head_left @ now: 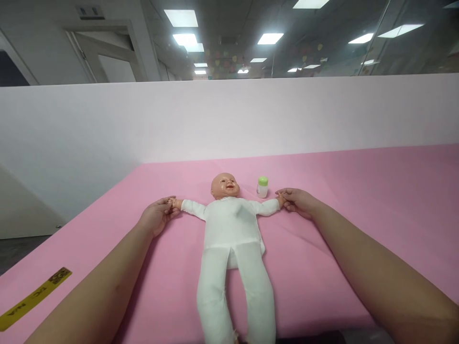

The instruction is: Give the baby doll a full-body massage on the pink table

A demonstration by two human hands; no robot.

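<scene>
A baby doll (233, 224) in white clothes lies on its back, head away from me, with both arms stretched out sideways. My left hand (159, 215) is closed around the doll's hand on the left side. On the right side, my right hand (297, 200) grips the doll's other hand between thumb and fingers. Between the doll's head and my right hand stands a small bottle (262, 188) with a green cap, upright and touched by neither hand.
The doll and bottle rest on a pink padded surface (376, 200). A low white wall (229, 119) runs along its far edge. A yellow strip with black print (36, 297) lies at the near left.
</scene>
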